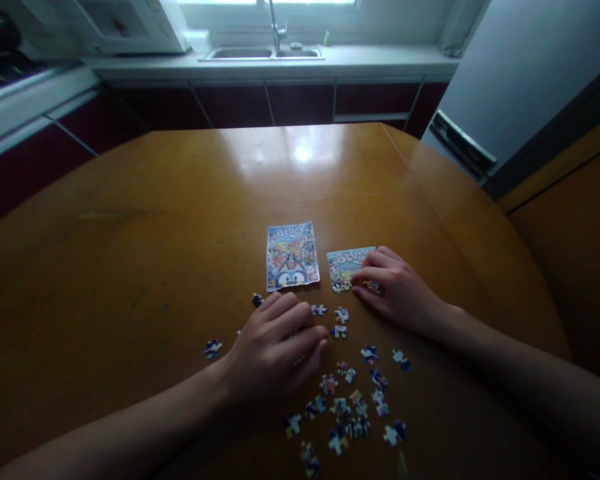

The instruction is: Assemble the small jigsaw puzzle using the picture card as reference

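A small printed picture card [292, 256] lies on the round wooden table [145, 253]. Right of it sits a partly joined puzzle [345, 265]. My right hand [397, 290] rests on the puzzle's right edge, fingers curled together on a piece [373, 287] at its lower corner. My left hand [279, 347] lies palm down on the table just below the card, fingers bent over some loose pieces. Several loose puzzle pieces [347, 403] are scattered in front of me between the two hands, with one stray piece [213, 347] to the left.
A kitchen counter with a sink [263, 52] and tap runs along the far wall under a window. A microwave [130, 25] stands at the back left. A grey fridge [510, 87] stands at the right, close to the table's edge.
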The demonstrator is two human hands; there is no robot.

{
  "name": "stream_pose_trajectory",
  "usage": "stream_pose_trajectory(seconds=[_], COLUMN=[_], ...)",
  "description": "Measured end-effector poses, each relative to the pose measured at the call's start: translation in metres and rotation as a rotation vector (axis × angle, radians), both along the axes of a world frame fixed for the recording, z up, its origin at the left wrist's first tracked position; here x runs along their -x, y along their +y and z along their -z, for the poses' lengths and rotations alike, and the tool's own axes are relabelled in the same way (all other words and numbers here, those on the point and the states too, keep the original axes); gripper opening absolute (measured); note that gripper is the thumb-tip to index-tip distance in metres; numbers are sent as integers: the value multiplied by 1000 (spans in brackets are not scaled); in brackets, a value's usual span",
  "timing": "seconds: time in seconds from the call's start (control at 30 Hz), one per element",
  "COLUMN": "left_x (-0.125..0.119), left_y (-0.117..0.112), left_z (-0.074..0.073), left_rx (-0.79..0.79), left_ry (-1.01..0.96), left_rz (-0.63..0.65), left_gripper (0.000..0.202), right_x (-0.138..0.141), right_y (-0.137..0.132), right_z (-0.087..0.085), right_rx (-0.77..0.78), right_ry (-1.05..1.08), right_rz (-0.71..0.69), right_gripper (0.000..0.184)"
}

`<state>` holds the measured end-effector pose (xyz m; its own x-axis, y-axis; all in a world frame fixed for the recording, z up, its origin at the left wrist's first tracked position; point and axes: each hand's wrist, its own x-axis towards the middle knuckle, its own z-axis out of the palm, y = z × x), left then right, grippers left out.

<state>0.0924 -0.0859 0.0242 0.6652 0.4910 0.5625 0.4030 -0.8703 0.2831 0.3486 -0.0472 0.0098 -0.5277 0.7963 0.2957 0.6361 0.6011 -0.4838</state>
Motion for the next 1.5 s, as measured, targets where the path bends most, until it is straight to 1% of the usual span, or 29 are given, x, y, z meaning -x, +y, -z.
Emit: stream_pose_trajectory(seconds=[0.27,0.43,0.53,0.73,0.9,1.0,1.13,1.2,1.3,1.4,1.5], left_x=[-1,0,0,1,1,2,2,2,2,2,3], left_y=[0,0,0,-1,-1,-1,-1,-1,0,0,0], left_z=[-2,-2,-1,0,-1,-1,1,2,2,1,1], left_rx=[-3,-10,-9,1,-11,-10,-10,-12,-5,-1,4], left_ry=[4,1,-13,0,4,-2,-3,-2,0,-3,7], left_rz=[-7,-2,4,10,6,13,20,22,23,19,13], left_gripper=[7,7,8,8,8,7,8,7,8,8,9], right_x=[1,-8,-16,-18,-16,-17,-20,-19,-15,-11,-11], right_y=[0,6,8,4,2,3,4,2,-3,-8,-9], right_z=[2,-2,-5,-4,-5,-5,-6,-8,-9,-7,-4], right_rx=[-53,-190,-267,-339,-356,-360,-362,-362,-343,-326,-274], right_ry=[-24,10,-34,-211,-266,-242,-84,-40,-107,-192,-214], right_rz=[1,56,73,-25,-66,-57,70,93,2,-99,-141], right_gripper=[18,20,20,21,21,20,17,16,17,20,20])
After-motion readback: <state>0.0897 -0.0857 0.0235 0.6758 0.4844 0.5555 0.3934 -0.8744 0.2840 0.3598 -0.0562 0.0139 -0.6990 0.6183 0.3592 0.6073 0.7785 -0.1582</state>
